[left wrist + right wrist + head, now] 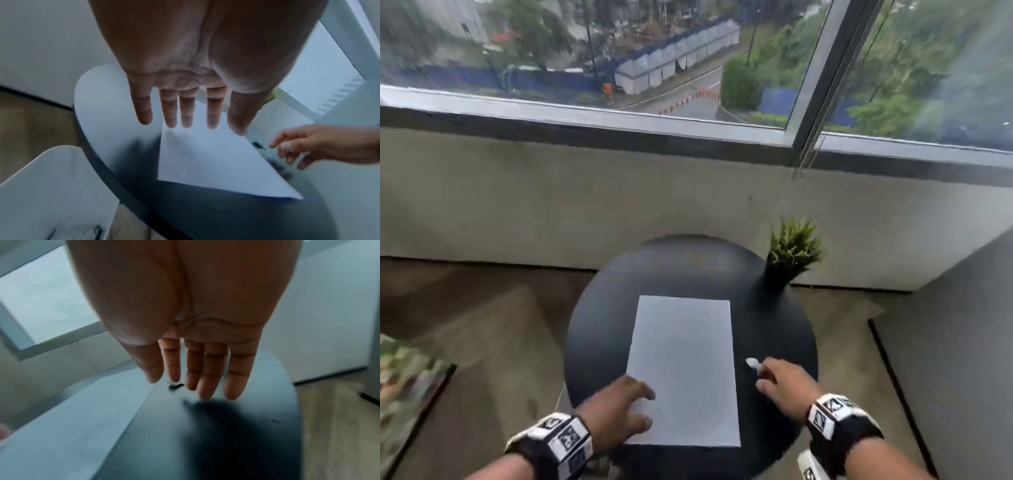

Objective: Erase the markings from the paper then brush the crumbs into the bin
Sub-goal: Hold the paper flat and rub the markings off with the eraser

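Note:
A white sheet of paper (683, 370) lies on a round black table (688, 267). It looks blank from the head view and only faintly smudged in the left wrist view. My left hand (640, 407) rests with straight, spread fingers on the paper's near left corner (180, 146). A small white eraser (751, 362) lies on the table just right of the paper. My right hand (763, 375) reaches over it, and in the right wrist view its straight fingers (207, 382) hover above the eraser (174, 385) without closing round it.
A green plant in a dark pot (791, 253) stands at the table's far right. A white bin-like container (51, 186) sits below the table's left edge. A low wall and window lie beyond, a grey panel at right (962, 342), and a patterned cushion at left (404, 377).

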{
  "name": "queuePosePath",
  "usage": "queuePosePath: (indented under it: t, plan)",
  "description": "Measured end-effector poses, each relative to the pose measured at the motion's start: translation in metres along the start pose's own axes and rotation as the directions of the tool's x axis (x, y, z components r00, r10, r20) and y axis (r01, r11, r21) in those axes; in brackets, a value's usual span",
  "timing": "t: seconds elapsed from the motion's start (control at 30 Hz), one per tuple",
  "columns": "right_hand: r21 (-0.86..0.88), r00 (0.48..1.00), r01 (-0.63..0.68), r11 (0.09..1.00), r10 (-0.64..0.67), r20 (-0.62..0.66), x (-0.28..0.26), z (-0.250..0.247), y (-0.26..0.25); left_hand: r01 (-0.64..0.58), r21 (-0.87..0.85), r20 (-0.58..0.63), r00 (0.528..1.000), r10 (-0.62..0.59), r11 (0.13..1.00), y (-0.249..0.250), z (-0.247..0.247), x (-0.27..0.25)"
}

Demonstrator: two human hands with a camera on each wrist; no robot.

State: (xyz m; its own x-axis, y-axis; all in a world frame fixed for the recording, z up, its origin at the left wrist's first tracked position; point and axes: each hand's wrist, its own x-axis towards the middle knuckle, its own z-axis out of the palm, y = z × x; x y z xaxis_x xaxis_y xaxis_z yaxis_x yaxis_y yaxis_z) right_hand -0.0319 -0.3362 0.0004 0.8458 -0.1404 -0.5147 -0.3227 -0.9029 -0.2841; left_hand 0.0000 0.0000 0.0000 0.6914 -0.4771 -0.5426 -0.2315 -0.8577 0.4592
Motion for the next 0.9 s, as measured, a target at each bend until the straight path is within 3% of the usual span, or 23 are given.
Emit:
queuePosePath:
  t: [0.13,0.23,0.5,0.7,0.9]
  plan:
    - [-0.031,0.983,0.023,0.999,-0.028,-0.18,0.038,0.019,0.007,-0.059,0.324,-0.099,0.99,0.096,0.944,-0.027,0.001,0.036]
    - [-0.081,0.975,0.057,0.995,-0.073,-0.208,0.043,0.031,0.009,-0.076,0.434,-0.12,0.983,0.141,0.898,-0.036,0.013,0.042]
    - [-0.009,0.973,0.004,1.0,-0.005,-0.23,0.009,0.05,-0.018,-0.046,0.404,-0.2,0.97,0.137,0.914,-0.027,0.052,-0.007]
    - [0.094,0.955,0.238,0.967,-0.215,-0.205,-0.036,0.069,-0.054,-0.061,0.446,-0.235,0.955,0.183,0.893,-0.007,0.06,-0.03]
    - [-0.044,0.963,0.225,0.973,-0.229,-0.144,-0.052,0.099,-0.079,-0.047,0.476,-0.125,0.985,0.121,0.878,0.0,0.074,-0.008]
